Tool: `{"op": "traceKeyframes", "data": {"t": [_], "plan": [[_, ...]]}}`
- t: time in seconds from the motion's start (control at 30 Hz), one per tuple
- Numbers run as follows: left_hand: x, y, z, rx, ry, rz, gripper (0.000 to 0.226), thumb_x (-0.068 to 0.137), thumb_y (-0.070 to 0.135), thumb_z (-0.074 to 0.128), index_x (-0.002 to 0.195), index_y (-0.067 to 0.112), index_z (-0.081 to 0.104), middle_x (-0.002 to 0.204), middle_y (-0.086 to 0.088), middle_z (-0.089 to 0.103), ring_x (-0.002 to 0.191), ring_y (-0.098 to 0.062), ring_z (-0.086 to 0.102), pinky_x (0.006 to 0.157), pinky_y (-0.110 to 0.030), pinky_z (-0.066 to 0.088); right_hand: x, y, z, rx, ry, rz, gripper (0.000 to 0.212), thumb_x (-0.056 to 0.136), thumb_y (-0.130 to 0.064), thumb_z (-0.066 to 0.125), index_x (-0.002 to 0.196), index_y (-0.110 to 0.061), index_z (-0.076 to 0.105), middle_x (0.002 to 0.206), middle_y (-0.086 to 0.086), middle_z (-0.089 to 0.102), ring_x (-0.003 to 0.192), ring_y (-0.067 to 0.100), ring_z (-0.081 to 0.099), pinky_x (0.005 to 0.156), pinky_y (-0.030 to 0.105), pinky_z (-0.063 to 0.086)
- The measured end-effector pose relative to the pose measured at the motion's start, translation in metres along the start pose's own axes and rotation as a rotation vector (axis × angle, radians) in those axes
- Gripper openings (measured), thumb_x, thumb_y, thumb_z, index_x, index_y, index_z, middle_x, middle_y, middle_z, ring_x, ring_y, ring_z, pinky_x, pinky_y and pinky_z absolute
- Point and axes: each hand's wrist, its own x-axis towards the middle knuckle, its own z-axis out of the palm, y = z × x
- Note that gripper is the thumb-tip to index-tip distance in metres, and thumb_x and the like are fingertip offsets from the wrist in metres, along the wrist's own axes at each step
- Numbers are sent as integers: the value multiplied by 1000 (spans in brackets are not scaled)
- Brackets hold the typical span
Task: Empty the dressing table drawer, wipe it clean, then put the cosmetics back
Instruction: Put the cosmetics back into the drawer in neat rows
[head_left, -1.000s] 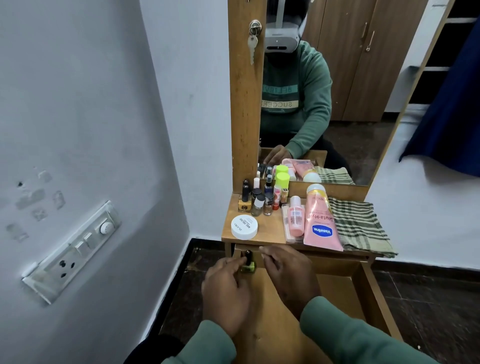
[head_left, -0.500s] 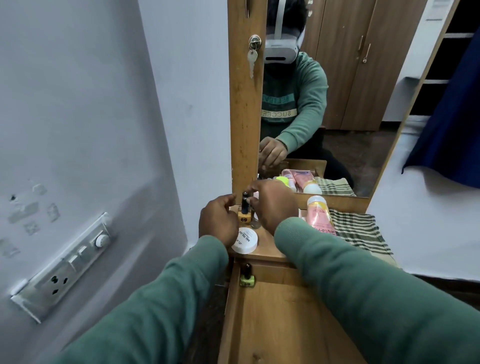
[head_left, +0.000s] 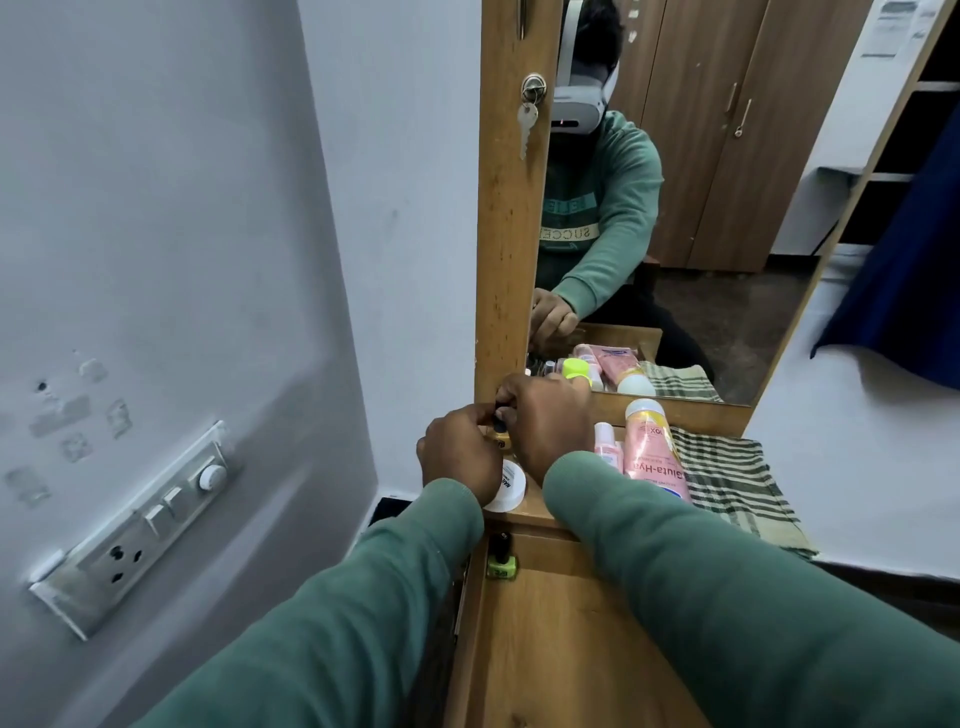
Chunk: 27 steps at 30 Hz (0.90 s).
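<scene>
Bedroom of a home, seen at a wooden dressing table (head_left: 537, 506). Directly beyond the left hand (head_left: 460, 452) and right hand (head_left: 550, 421) rises a tall mirror (head_left: 727, 234) with a key (head_left: 527, 124) in its frame, reflecting a wooden wardrobe (head_left: 727, 130). Cosmetics surround the hands: a small bottle (head_left: 501, 434) at the left hand's fingertips, a white jar (head_left: 509, 491) under the left wrist, and a pink lotion bottle (head_left: 652, 452) just right of the right hand, beside a checked cloth (head_left: 727, 478). Well left of the left hand, a switchboard (head_left: 140, 525) sits on the painted wall (head_left: 182, 208); below the wrists, an open drawer (head_left: 561, 649) holds a nail polish bottle (head_left: 501, 558).
</scene>
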Motion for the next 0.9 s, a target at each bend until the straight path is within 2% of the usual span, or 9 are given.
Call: {"op": "traceKeyframes", "data": {"t": [0.1,0.23,0.3,0.4,0.5,0.63,0.77,0.83,0.9], "plan": [[-5,2,-6,-3,43,47,55,88,-3,50,126,31,70,123,-2,73,117,-30,61,106,-46,45,3,-1,-7,78,16,28,2,86,-28,73,84,-27,73,81,-7,74,86,19,62,81,36,31],[-14,6,-20,-22,118,155,51,89,-3,56,127,28,70,125,0,72,120,-27,59,106,-47,43,2,-7,-31,258,52,44,2,85,-25,77,83,-26,77,82,-6,76,85,19,68,90,41,48],[-23,9,-30,-6,119,200,56,89,-5,56,131,29,67,129,4,70,123,-23,56,109,-45,41,-6,-10,-47,342,56,39,3,84,-22,78,84,-25,79,83,-7,77,83,18,69,86,42,52],[-45,9,-44,0,95,268,59,89,-6,54,134,32,65,130,9,68,127,-18,52,111,-39,39,-26,-9,-68,437,67,10,6,86,-20,79,91,-22,80,88,-5,78,80,12,69,76,37,59],[-80,3,-50,8,84,317,62,88,-4,58,136,35,64,129,13,67,125,-12,49,103,-29,32,-57,-1,-79,495,21,-36,7,87,-20,78,94,-20,80,89,-6,75,79,7,66,72,28,57],[-124,-19,-41,7,-14,322,69,89,-4,59,140,42,57,121,12,66,119,-14,52,104,-41,44,-107,14,-75,488,-78,-20,9,91,-23,74,99,-24,78,94,-12,72,82,1,62,73,15,51],[-145,-42,-26,93,-139,297,85,78,-8,52,141,50,50,112,27,57,121,-12,54,105,-42,43,-143,27,-53,491,-157,8,5,91,-25,74,94,-26,78,91,-15,70,83,-1,61,73,7,45],[-147,-49,-20,172,-209,275,82,80,-3,50,142,51,47,125,27,59,129,-8,49,109,-35,37,-154,30,-36,499,-188,34,6,92,-25,73,96,-27,78,94,-15,71,85,1,62,76,15,51],[-146,-56,-14,247,-272,225,77,88,2,48,147,50,41,147,24,48,139,-6,34,110,-28,27,-160,32,-18,520,-209,58,8,92,-24,73,97,-26,78,97,-14,72,86,3,64,78,25,55]]}}
